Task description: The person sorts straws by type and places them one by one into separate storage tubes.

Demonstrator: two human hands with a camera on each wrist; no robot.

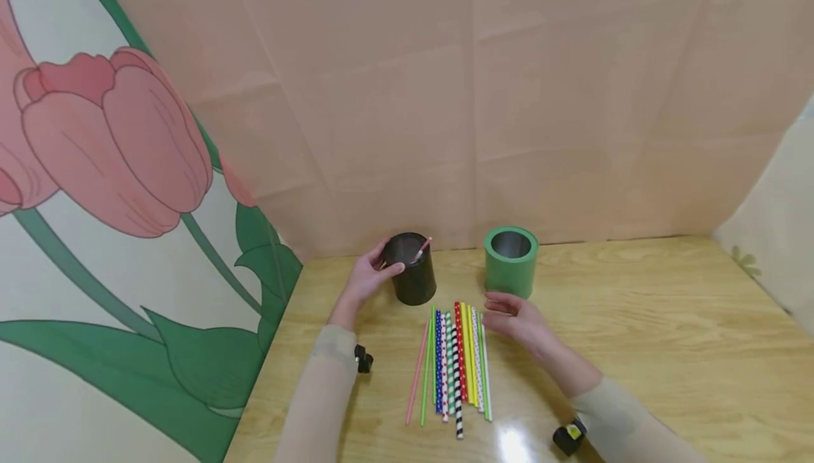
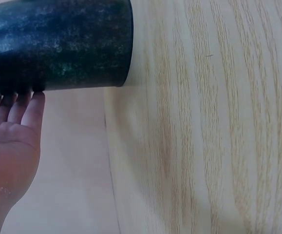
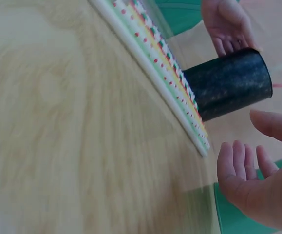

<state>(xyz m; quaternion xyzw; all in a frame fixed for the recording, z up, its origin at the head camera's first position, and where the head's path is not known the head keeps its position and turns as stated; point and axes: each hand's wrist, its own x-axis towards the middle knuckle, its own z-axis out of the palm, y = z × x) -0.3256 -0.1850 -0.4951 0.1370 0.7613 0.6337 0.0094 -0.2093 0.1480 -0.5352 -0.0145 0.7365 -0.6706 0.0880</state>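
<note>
My left hand (image 1: 367,276) grips the black cylindrical cup (image 1: 415,283) near its rim, thumb at the front and fingers round the far left side. In the left wrist view its fingertips meet the cup's dark mottled wall. A pink drinking straw (image 1: 422,248) leans inside, its end showing above the rim. My right hand (image 1: 518,323) hovers with loose fingers and nothing in them, just in front of the green cup (image 1: 511,272) and beside the upper ends of the straws (image 1: 459,371). Thumb and fingers stand apart in the right wrist view.
Several paper straws, striped, dotted and plain, lie side by side on the wood-grain table (image 1: 636,321), pointing toward the cups. Behind the table hangs a creased pinkish-tan sheet (image 1: 509,95). A tulip-painted wall (image 1: 114,145) borders the left side.
</note>
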